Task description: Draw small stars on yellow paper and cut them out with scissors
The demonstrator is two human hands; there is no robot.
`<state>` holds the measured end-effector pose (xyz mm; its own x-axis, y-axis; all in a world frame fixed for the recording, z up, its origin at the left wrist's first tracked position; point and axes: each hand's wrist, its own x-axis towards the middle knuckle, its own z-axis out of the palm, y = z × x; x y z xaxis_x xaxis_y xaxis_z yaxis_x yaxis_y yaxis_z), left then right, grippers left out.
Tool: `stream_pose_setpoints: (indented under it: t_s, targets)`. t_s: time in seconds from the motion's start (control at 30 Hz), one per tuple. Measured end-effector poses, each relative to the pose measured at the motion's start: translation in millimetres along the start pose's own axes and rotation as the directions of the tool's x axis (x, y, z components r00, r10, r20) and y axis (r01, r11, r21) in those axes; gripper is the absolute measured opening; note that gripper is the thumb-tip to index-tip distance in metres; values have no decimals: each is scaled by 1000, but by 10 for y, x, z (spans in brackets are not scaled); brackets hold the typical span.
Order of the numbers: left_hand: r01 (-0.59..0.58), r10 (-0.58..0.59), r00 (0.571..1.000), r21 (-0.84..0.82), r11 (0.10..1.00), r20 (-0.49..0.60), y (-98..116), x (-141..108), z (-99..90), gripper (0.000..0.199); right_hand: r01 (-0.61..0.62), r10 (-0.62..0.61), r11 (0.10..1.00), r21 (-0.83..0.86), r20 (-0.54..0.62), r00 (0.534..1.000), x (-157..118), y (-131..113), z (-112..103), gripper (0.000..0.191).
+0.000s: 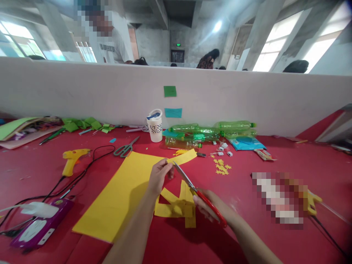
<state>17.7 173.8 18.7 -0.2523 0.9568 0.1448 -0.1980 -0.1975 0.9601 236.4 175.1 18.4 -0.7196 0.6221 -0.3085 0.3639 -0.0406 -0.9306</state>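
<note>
My left hand (161,173) pinches one end of a yellow paper strip (183,158), which points off to the right. In my right hand (210,203) is a pair of red-handled scissors (205,200), its fingers wrapped round the handles. The blade tips reach the strip close to my left fingertips. Below the two hands, several cut yellow strips (189,211) overlap on the red table. A large sheet of yellow paper (121,194) lies flat to the left, partly behind my left forearm. Small yellow paper stars (222,167) are heaped beyond my right hand.
On the left are a yellow glue gun (72,161), its cable, a purple power strip (41,223) and grey scissors (125,148). A white cup (155,126) and green plastic bottles (198,131) stand or lie by the white partition (123,95). Another glue gun (312,202) lies right.
</note>
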Motion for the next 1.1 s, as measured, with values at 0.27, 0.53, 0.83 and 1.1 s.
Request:
stream_pose_setpoints:
  t_s: [0.27,0.53,0.83,1.1]
  targets:
    - [19,-19,1000,51,999,9,-23,17,-26,20,-17,17,999,34,0,1000,8,-18,-13,39]
    - [54,-54,999,55,997,7,9,14,-21,22,-87,87,993,77,3,996,23,3,-27,41]
    - [87,-87,996,74,993,3,20,13,-30,21,-99,100,994,43,-20,995,35,6,-34,41]
    - [120,-122,992,57,991,16,7,19,-58,22,-65,65,998,28,-9,998,22,-19,-49,38]
